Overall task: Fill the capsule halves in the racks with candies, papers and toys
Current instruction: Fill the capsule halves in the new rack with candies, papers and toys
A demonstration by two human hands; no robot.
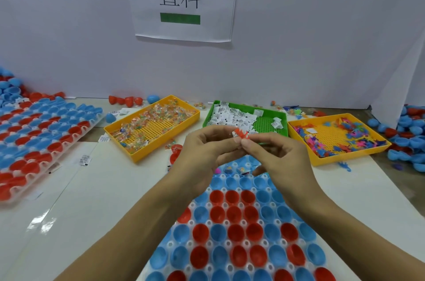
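Far left, a filled rack [34, 138] of red and blue capsule halves sits on the table [103, 188], with loose halves heaped behind it. Next along, the yellow tray of wrapped candies [151, 126], half bare at its near end. Then the green tray of folded papers [243, 117], white slips crowding its far and left side. In the middle, above the near rack [241, 234], the left hand [204, 154] and the right hand [282, 156] meet, fingertips together, both pinching a small red toy [242, 134] with a white slip just at its left. The toy is held up in front of the green tray, well above the rack's open halves. A few cups in the far row under the hands already hold bits. Off right, the yellow tray of coloured toys [338, 138], and more loose capsule halves [411, 133] beyond it.
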